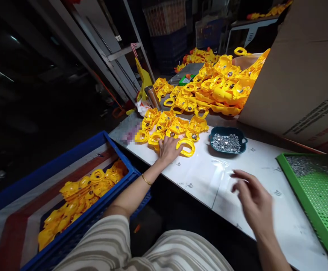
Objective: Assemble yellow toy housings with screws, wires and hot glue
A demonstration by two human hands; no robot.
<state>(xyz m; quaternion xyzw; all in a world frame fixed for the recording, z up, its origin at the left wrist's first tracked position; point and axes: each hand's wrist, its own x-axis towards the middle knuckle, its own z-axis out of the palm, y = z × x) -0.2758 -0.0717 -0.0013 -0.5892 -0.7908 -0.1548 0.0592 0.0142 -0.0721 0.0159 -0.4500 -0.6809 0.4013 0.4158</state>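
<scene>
My left hand (168, 148) lies palm down on the near edge of a cluster of yellow plastic shells with ring handles (187, 147), fingers spread over one; whether they grip it I cannot tell. My right hand (251, 199) hovers loosely open, holding nothing, above the white tabletop (206, 180). Just beyond, between my hands, sits a dark teal dish of small silver screws (227, 141). A green perforated tray (302, 188) lies to the right, and a blue plastic crate (68, 160) of more yellow shells to my left.
</scene>
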